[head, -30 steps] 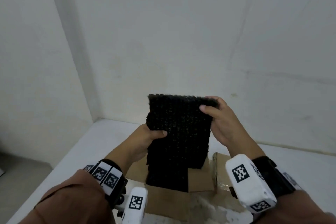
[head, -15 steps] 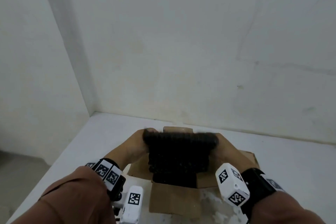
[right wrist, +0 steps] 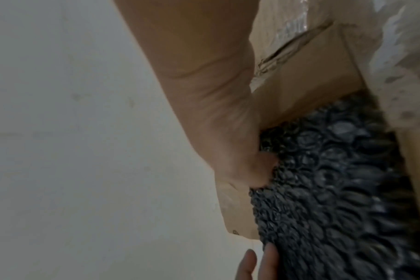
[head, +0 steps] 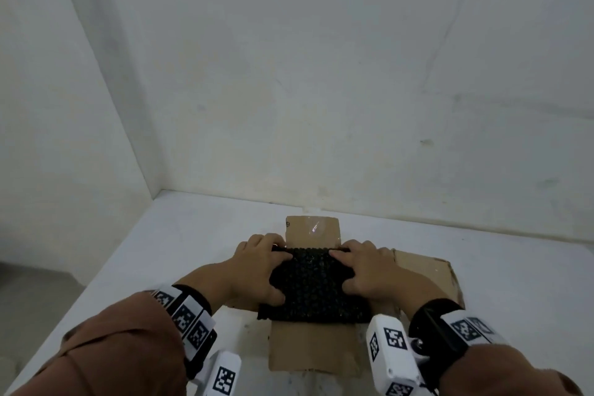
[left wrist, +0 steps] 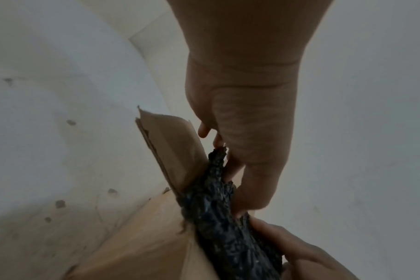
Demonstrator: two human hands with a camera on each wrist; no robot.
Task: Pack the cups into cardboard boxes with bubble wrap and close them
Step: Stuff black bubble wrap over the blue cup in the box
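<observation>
A black bubble wrap sheet (head: pixel 313 289) lies over the opening of an open cardboard box (head: pixel 313 350) on the white table (head: pixel 193 235). My left hand (head: pixel 257 267) grips the sheet's left edge, with the fingers curled over its far corner and the thumb on the near side. My right hand (head: pixel 369 270) grips the right edge the same way. The left wrist view shows the left hand (left wrist: pixel 247 132) pinching the bubble wrap (left wrist: pixel 218 217) beside a box flap. In the right wrist view the right hand (right wrist: pixel 228 132) digs its thumb into the bubble wrap (right wrist: pixel 336 189). No cup is visible.
The box's far flap (head: pixel 313 228), right flap (head: pixel 424 270) and near flap stand spread outward. White walls (head: pixel 321 74) close the table off behind and to the left. Bare table surface lies on both sides of the box.
The bubble wrap sheet was held upright above the box a second ago. Both hands have brought it down and laid it flat over the box opening.
</observation>
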